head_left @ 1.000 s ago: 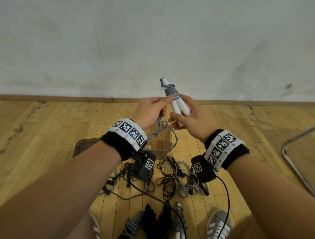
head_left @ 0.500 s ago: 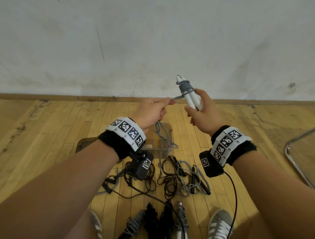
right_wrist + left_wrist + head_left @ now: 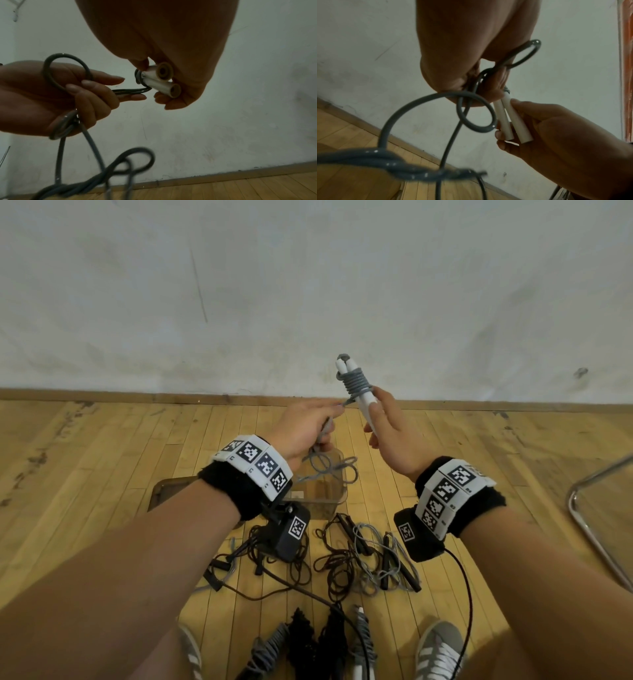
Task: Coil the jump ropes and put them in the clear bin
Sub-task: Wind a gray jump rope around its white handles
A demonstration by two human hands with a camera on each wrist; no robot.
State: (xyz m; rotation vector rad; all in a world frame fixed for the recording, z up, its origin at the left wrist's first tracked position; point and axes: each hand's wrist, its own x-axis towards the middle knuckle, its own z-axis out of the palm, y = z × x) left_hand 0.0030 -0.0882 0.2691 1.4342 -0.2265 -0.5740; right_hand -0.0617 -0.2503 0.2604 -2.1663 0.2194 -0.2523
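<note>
My right hand [image 3: 383, 426] grips the two white handles [image 3: 363, 402] of a grey jump rope held together, tips pointing up. Several turns of grey rope [image 3: 356, 381] are wound around the handles near their top. My left hand [image 3: 305, 429] pinches the free rope just left of the handles, and the slack [image 3: 325, 470] hangs in loops over the clear bin [image 3: 329, 491] on the floor. In the left wrist view the handles [image 3: 513, 121] sit in the right hand's fingers, rope loops [image 3: 471, 112] before them. In the right wrist view the handle ends [image 3: 166, 79] face the camera.
Tangled black and grey jump ropes [image 3: 363, 556] lie on the wooden floor below the bin. Several coiled ropes [image 3: 308, 642] rest between my shoes [image 3: 438, 652]. A metal chair leg [image 3: 596, 535] stands at the right. A white wall [image 3: 308, 285] rises behind.
My right hand has turned and lifted the handles while my left hand laid more turns of rope around them; the wound band is thicker and the hanging slack shorter.
</note>
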